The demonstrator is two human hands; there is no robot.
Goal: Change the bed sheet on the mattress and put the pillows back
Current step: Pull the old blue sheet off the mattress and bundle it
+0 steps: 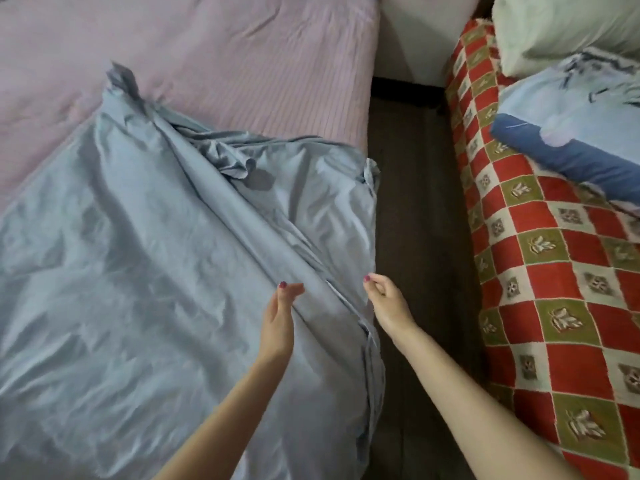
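Observation:
A light blue-grey sheet [145, 271] lies rumpled over the near part of the mattress [242, 64], which shows a pink striped cover further back. One corner of the sheet is bunched in folds [228, 161] near the middle. My left hand [278, 320] hovers edge-on over a long fold of the sheet, fingers straight and thumb up. My right hand [384, 299] is at the mattress's right edge beside the sheet's hem, fingers loosely curled, with no cloth visible in them. Two pillows, one white [568, 26] and one blue patterned [575, 133], lie on the neighbouring bed.
A second bed with a red, green and white checked blanket [554, 289] stands on the right. A narrow strip of dark floor [415, 202] separates the two beds. A white piece of furniture [422, 32] stands at the far end of the gap.

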